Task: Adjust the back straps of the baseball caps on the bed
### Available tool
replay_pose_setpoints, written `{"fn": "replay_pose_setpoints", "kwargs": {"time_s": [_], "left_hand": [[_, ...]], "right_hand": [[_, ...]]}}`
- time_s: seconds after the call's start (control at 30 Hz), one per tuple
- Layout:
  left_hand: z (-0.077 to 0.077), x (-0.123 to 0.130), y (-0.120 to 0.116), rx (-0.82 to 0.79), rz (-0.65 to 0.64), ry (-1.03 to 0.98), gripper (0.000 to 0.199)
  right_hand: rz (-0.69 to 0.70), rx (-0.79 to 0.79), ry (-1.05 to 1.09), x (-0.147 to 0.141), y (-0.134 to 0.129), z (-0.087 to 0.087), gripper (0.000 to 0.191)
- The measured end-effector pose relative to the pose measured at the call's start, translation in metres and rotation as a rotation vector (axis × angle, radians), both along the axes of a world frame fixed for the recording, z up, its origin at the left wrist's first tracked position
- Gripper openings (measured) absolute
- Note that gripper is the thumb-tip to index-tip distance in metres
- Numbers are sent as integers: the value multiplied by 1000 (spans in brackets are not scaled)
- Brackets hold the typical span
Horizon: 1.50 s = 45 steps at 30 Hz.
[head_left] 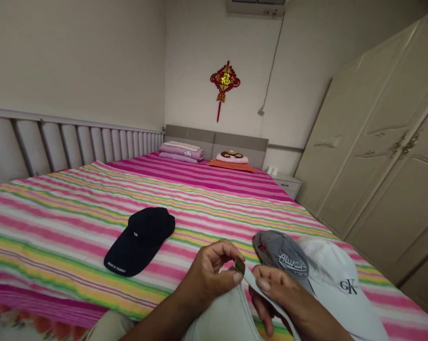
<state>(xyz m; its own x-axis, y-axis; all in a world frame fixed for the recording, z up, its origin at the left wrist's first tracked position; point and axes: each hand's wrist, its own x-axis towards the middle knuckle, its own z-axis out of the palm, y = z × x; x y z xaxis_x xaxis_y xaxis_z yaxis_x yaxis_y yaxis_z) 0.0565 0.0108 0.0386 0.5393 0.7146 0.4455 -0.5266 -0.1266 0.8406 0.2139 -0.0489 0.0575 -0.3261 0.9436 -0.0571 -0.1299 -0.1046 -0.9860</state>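
A: Status?
B: Dark cap (142,239) down on bed (75,227). Left hand (212,270): fingers pinching clasp (239,266) of pale cap (219,315), held low over bed. Right hand (285,293): fingers gripping its strap (250,278). Grey cap (276,248), white cap (334,267) down, touching.
A: Strap fastened?
B: Can't tell. Looks mid-adjustment; pale cap not set down.

A grey cap (284,246) is reading “Always”, a white cap (329,265) “GK”. A black cap (142,234) is showing “YOURSELF”, an ornament (225,79) “福”.
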Motion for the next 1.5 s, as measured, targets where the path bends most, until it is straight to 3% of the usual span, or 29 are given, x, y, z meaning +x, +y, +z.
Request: {"fn": "replay_pose_setpoints", "kwargs": {"time_s": [0.27,0.4,0.7,0.93,1.17,1.33,1.5], "left_hand": [[3,-2,-7,24,0,105,20],[8,-6,-5,9,54,59,21],[5,-6,-5,-24,-68,83,18],[4,-7,-4,22,-18,56,22],[11,-16,2,-137,-203,184,53],[22,-18,9,-232,-333,455,37],[19,-19,12,-378,-388,437,27]], "right_hand": [[21,-17,168,-5,3,-9,27],[65,-75,174,-7,3,-7,32],[36,-119,242,-14,2,1,24],[-3,-95,173,-14,4,4,23],[-38,-79,66,-6,4,2,23],[-35,-59,-50,-7,3,6,24],[-26,-61,-42,-9,2,9,26]]}}
